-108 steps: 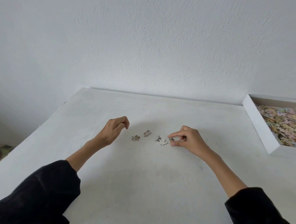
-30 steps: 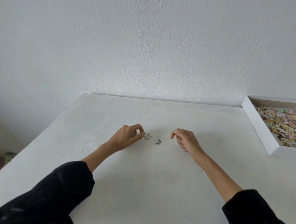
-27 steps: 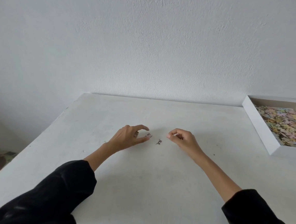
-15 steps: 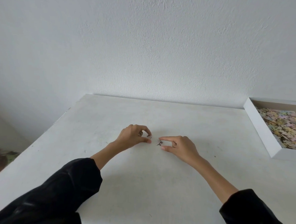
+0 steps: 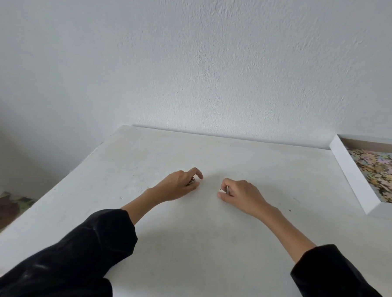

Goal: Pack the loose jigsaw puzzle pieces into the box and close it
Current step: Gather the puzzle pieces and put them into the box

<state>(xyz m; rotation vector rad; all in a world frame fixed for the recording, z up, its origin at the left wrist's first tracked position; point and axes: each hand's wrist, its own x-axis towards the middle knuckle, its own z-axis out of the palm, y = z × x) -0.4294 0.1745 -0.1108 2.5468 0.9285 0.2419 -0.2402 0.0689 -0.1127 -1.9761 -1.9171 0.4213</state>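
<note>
My left hand (image 5: 178, 185) rests on the white table (image 5: 185, 238) with its fingers curled around small puzzle pieces (image 5: 191, 182), which barely show under the fingertips. My right hand (image 5: 240, 193) lies a hand's width to the right, fingers pinched on a small pale puzzle piece (image 5: 222, 190) at its fingertips. No loose piece lies between the two hands. The open white box (image 5: 352, 177) stands at the right edge of the table, holding a heap of pastel puzzle pieces (image 5: 380, 171).
A white textured wall rises behind the table's far edge. The table's left edge runs diagonally, with a patterned floor covering (image 5: 3, 213) below it. Black sleeves cover both forearms near the bottom of the view.
Both hands have closed on the last pieces that lay between them; the table between the hands now shows none. The hands have drawn slightly apart.
</note>
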